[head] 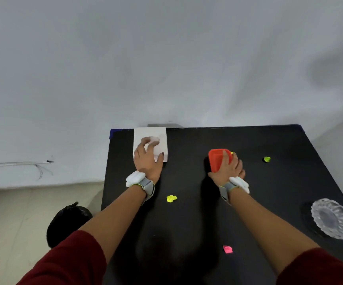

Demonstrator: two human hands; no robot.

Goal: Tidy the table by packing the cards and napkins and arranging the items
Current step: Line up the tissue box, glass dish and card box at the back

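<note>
In the head view, the left hand lay spread, fingers loose, on the white tissue box at the far left corner of the black table, fingertips at its oval opening; whether it gripped the box I cannot tell; the right hand was closed around the near end of an orange container at mid-table, something yellow showing just behind it. Crumpled paper scraps lay apart: a yellow one between the arms, a green one to the right, a pink one near the front edge; a cut-glass dish sat at the right edge. The scraps looked light and soft, best pinched; the box light and stiff, taken by its sides; the glass dish probably heavy, fragile, lifted by its rim.
</note>
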